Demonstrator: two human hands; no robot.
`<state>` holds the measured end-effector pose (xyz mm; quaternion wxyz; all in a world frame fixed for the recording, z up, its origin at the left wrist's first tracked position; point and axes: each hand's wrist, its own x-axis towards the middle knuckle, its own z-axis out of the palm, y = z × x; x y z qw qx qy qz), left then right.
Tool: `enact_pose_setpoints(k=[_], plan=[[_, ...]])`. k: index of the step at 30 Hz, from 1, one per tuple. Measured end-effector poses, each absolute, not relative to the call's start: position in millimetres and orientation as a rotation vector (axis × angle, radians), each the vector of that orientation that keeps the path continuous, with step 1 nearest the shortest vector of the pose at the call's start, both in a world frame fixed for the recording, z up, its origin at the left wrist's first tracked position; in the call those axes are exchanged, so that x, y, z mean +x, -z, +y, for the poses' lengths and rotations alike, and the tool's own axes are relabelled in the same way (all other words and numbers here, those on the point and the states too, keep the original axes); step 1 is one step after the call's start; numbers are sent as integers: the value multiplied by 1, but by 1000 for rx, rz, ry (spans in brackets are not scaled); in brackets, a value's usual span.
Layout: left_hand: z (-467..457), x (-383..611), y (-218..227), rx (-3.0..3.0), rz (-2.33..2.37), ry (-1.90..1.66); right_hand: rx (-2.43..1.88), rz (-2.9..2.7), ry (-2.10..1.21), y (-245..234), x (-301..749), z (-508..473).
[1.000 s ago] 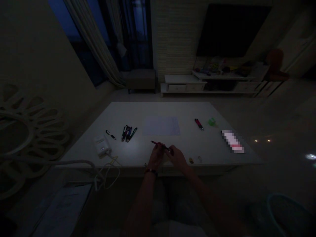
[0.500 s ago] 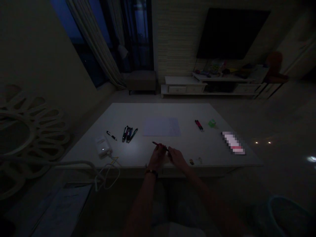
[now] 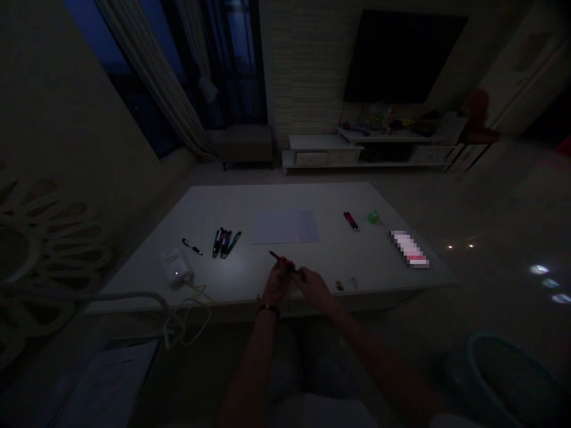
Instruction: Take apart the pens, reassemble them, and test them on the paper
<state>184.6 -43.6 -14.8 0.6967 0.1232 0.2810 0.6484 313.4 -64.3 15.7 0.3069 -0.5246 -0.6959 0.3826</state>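
Over the near edge of a white table (image 3: 285,199), my left hand (image 3: 277,283) grips a slim red pen (image 3: 277,257), whose tip points up and to the left. My right hand (image 3: 313,288) meets the pen's lower end with its fingertips. The dim light hides the exact finger contact. Further up lie a sheet of paper (image 3: 285,227), a bunch of pens (image 3: 226,244), a lone black pen (image 3: 192,246) and a red-and-black pen (image 3: 351,221). Small items (image 3: 339,286) sit just right of my right hand.
A white power adapter (image 3: 176,268) with tangled cables (image 3: 185,321) sits at the table's left. Also on the table are a green object (image 3: 373,217) and a pixelated pink item (image 3: 409,249). A teal basket rim (image 3: 504,380) shows at lower right.
The whole view has shifted a little left and up. My right hand has moved slightly closer to my left, and the pen remains between them.
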Motion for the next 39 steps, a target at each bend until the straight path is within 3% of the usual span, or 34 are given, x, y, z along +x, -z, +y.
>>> enact_pose_setpoints(k=[4, 9, 12, 16, 20, 28, 33, 39], plan=[[-44, 184, 15, 276, 587, -1439, -1380, -1995, -780, -16, 314, -63], [-46, 183, 15, 315, 587, -1436, -1284, -1871, -1109, -6, 306, -64], [-50, 184, 11, 408, 613, -1379, -1316, -1780, -1061, -9, 317, -65], [-59, 196, 2, 694, 691, -1142, -1340, -1604, -894, -23, 338, -58], [-65, 213, -9, 1033, 757, -864, -1233, -1488, -1158, -36, 344, -46], [-21, 163, -19, 1072, 1190, -1446, -820, -865, -1588, -72, 384, 5], [1, 132, -6, 1485, 1436, -1323, -730, -784, -1588, -84, 392, 42], [5, 134, 4, 1512, 1479, -1282, -638, -750, -1562, -88, 380, 73]])
